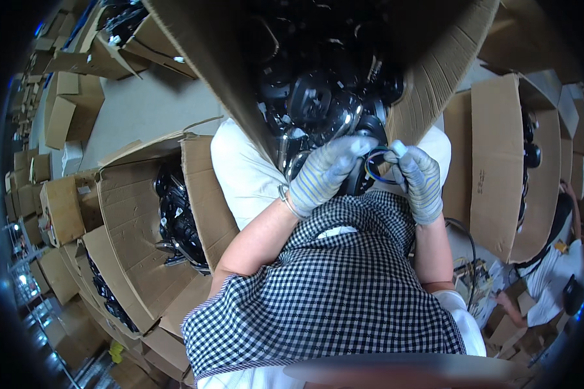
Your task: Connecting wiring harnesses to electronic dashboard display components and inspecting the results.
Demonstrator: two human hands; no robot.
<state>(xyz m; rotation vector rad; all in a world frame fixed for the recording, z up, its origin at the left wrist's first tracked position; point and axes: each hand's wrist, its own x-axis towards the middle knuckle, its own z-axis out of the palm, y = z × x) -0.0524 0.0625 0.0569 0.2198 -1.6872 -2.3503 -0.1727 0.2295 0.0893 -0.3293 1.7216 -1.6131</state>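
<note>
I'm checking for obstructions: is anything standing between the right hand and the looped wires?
Nothing visible does. The right hand meets the looped wires at their right side; the left hand is on the opposite side, not between them.

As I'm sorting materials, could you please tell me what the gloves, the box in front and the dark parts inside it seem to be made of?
The gloves look like matte knit fabric, striped and creased. The box seems matte corrugated cardboard, given its brown ridges. The dark parts may be glossy plastic or coated metal, showing sharp highlights.
</note>
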